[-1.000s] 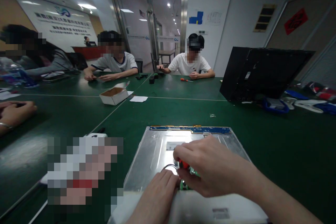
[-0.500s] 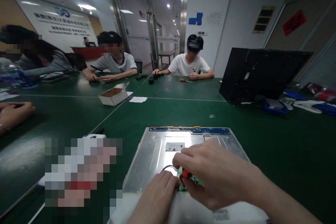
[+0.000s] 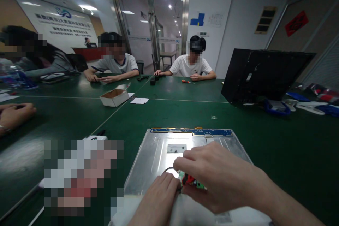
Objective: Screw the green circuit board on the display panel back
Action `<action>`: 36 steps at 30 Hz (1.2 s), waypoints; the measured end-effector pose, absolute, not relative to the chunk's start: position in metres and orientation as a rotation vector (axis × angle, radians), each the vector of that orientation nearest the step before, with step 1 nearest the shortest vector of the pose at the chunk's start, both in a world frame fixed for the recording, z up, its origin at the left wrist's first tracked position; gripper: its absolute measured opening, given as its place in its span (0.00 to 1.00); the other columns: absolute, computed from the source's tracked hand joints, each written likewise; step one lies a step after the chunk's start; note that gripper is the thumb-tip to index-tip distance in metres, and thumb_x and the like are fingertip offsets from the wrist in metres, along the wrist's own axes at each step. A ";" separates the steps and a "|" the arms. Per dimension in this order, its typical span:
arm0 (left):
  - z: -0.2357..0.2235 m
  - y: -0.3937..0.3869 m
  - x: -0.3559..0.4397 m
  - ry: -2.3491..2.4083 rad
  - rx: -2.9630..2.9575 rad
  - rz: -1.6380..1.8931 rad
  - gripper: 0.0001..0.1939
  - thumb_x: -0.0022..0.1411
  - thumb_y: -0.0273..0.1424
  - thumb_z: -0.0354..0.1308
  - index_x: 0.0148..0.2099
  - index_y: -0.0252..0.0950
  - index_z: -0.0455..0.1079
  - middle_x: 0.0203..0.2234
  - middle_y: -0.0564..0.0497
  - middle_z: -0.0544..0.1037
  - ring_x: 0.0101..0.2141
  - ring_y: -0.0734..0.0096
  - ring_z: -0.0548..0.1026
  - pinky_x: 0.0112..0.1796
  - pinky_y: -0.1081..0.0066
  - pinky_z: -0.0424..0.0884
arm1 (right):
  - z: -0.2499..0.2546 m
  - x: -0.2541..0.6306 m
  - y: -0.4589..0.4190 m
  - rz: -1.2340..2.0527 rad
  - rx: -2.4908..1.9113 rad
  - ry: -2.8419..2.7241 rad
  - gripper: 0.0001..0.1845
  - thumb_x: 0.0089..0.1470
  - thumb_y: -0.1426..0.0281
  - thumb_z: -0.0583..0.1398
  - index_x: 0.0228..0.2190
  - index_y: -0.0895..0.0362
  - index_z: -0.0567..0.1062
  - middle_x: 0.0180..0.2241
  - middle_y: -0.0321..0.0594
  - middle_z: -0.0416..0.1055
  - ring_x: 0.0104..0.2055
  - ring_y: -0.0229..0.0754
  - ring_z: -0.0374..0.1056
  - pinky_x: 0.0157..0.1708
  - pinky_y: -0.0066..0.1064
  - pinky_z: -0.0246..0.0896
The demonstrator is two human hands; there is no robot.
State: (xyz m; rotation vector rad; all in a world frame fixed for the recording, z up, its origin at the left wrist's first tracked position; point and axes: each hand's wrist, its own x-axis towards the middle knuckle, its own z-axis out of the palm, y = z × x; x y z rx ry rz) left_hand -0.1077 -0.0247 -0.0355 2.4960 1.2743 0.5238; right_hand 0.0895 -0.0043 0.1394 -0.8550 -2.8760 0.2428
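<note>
A flat silver metal panel point(image 3: 156, 155) with a blue circuit strip point(image 3: 196, 131) along its far edge lies on the green table in front of me. My right hand point(image 3: 219, 176) is closed in a pinch on a small green circuit board with a red part point(image 3: 191, 180) at the panel's near edge. My left hand point(image 3: 157, 199) rests closed beside it, fingertips touching the board; what it holds, if anything, is hidden.
A black monitor shell point(image 3: 262, 74) stands at the right. An open cardboard box point(image 3: 114, 96) and a white paper point(image 3: 139, 100) lie mid-table. Three people sit at the far side; another person's hand point(image 3: 13, 114) rests at the left. A red screwdriver point(image 3: 187, 81) lies far off.
My right hand has slid toward me and downward with the small board; the red part now sits lower at the panel's near edge. The left hand barely moved.
</note>
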 end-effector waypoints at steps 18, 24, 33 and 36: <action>-0.038 -0.025 -0.107 1.292 2.556 0.584 0.10 0.64 0.24 0.48 0.41 0.38 0.69 0.37 0.48 0.75 0.38 0.60 0.72 0.44 0.61 0.71 | 0.133 0.086 -0.005 0.071 -0.937 -2.888 0.08 0.61 0.61 0.54 0.36 0.53 0.67 0.28 0.33 0.72 0.24 0.37 0.63 0.20 0.31 0.36; -0.041 -0.024 -0.105 1.333 2.571 0.601 0.10 0.66 0.25 0.46 0.39 0.39 0.68 0.35 0.50 0.74 0.36 0.61 0.73 0.39 0.62 0.72 | 0.136 0.087 -0.007 0.171 -0.875 -2.866 0.06 0.54 0.70 0.55 0.36 0.55 0.64 0.32 0.35 0.73 0.25 0.37 0.63 0.20 0.31 0.41; -0.045 -0.023 -0.104 1.342 2.605 0.621 0.10 0.67 0.26 0.46 0.38 0.38 0.68 0.34 0.49 0.74 0.36 0.60 0.73 0.38 0.62 0.72 | 0.135 0.087 -0.006 0.140 -0.926 -2.888 0.04 0.60 0.67 0.53 0.37 0.53 0.65 0.29 0.33 0.73 0.25 0.37 0.63 0.21 0.31 0.39; -0.045 -0.024 -0.104 1.348 2.613 0.628 0.10 0.66 0.25 0.46 0.38 0.39 0.68 0.34 0.50 0.74 0.36 0.60 0.73 0.38 0.61 0.72 | 0.137 0.086 -0.007 0.177 -0.896 -2.888 0.06 0.55 0.69 0.54 0.37 0.54 0.65 0.31 0.35 0.73 0.25 0.36 0.63 0.20 0.31 0.41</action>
